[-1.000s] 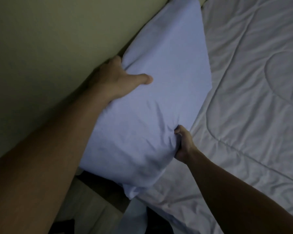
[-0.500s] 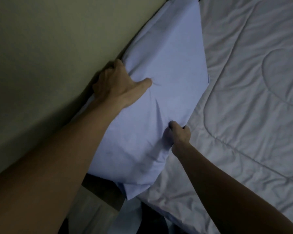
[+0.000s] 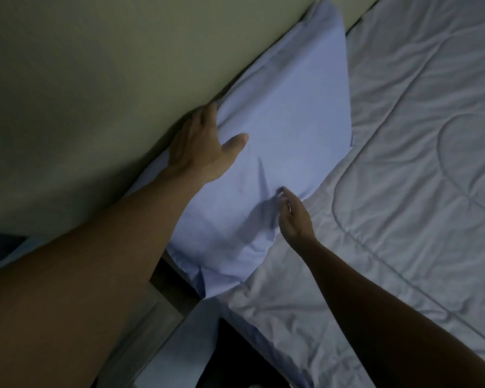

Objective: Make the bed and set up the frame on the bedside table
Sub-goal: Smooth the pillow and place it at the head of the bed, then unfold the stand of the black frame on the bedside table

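A pale blue pillow (image 3: 286, 130) leans against the wall at the head of the bed, its lower corner hanging over the bed's edge. My left hand (image 3: 205, 147) lies flat on the pillow's upper left side, fingers spread between pillow and wall, thumb out on the fabric. My right hand (image 3: 294, 217) hovers just off the pillow's lower right edge with loose fingers, holding nothing. A white quilted cover (image 3: 409, 175) lies spread over the bed to the right. No frame or bedside table shows clearly.
A plain beige wall (image 3: 101, 79) fills the upper left. Below the pillow's corner is a dark gap beside the bed with a pale wooden surface (image 3: 163, 309) and hanging sheet (image 3: 179, 351). The scene is dim.
The pillow has been pushed up and back against the wall. My right hand has let go of the pinched fabric at the pillow's edge and opened. My left hand has flattened out.
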`<state>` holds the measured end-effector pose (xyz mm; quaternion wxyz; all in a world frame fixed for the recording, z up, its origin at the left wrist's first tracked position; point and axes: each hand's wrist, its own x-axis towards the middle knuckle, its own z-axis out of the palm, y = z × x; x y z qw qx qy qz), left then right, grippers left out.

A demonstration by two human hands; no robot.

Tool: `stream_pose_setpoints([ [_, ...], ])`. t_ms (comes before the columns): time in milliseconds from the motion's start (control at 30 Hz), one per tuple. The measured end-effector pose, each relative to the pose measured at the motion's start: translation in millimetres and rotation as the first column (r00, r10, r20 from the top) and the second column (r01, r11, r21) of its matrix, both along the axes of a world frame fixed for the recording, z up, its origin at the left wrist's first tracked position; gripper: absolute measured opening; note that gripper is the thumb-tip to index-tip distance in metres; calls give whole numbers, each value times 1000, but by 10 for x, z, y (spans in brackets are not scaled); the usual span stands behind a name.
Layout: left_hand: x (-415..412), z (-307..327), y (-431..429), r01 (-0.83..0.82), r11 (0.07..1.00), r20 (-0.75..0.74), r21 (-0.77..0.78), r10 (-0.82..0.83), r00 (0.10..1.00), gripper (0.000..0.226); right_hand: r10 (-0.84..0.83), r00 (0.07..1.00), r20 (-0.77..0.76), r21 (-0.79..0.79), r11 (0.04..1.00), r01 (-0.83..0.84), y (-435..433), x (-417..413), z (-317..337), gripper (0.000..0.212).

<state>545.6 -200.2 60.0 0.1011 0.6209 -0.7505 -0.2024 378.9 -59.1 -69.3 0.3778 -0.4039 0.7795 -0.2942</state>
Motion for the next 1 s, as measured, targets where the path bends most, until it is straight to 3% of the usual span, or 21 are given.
stream_pose_setpoints([
  [267, 852, 57, 1047, -52, 996, 0, 73, 52, 999, 55, 269, 963, -9, -92, 959, -268, 288, 232, 682, 41],
  [467, 1336, 340, 1890, -303, 923, -11, 236, 315, 949, 53, 484, 870, -96, -163, 855, -493, 595, 596, 1084, 37],
  [700, 1903, 403, 2710, -407, 810, 3, 422, 448, 894, 53, 728, 661, -183, -99, 655, -749, 737, 1252, 1308, 40],
  [800, 2130, 350, 2960, -430, 784, 27, 448, 469, 883, 45, 811, 554, -190, -56, 554, -831, 809, 1592, 1366, 36],
  [1000, 2593, 153, 3329, -529, 701, 32, 478, 589, 808, 54, 906, 345, -246, -21, 351, -936, 1012, 2321, 1408, 34],
])
